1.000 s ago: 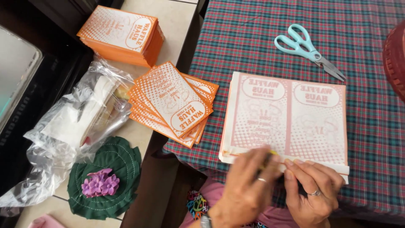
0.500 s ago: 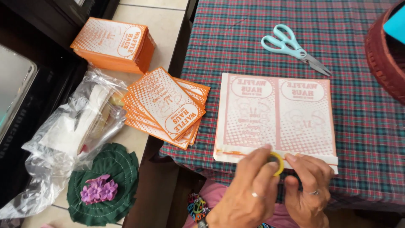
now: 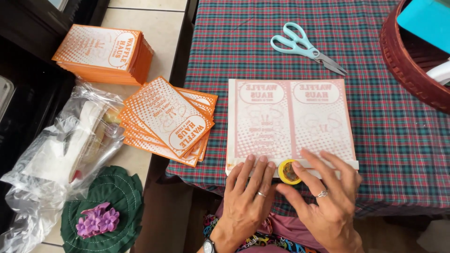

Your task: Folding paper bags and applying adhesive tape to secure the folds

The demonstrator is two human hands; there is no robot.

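Observation:
A pale sheet printed with two orange panels (image 3: 290, 122) lies flat on the plaid tablecloth (image 3: 398, 140). My left hand (image 3: 246, 197) rests with its fingers spread flat on the sheet's folded near edge. A small yellow tape roll (image 3: 288, 172) stands on that edge between my hands. My right hand (image 3: 328, 206) pinches the roll between thumb and forefinger, and its other fingers lie on the sheet. Both hands wear a ring.
Pale blue scissors (image 3: 307, 48) lie beyond the sheet. A fan of orange printed bags (image 3: 168, 119) overhangs the table's left edge, with a taller stack (image 3: 105, 52) further left. A plastic bag (image 3: 65, 150), a green doily with purple flowers (image 3: 105, 211) and a dark red basket (image 3: 408, 61) surround them.
My left hand has let the yellow roll go and flattened onto the sheet's near edge. The roll now sits lower, under my right fingers.

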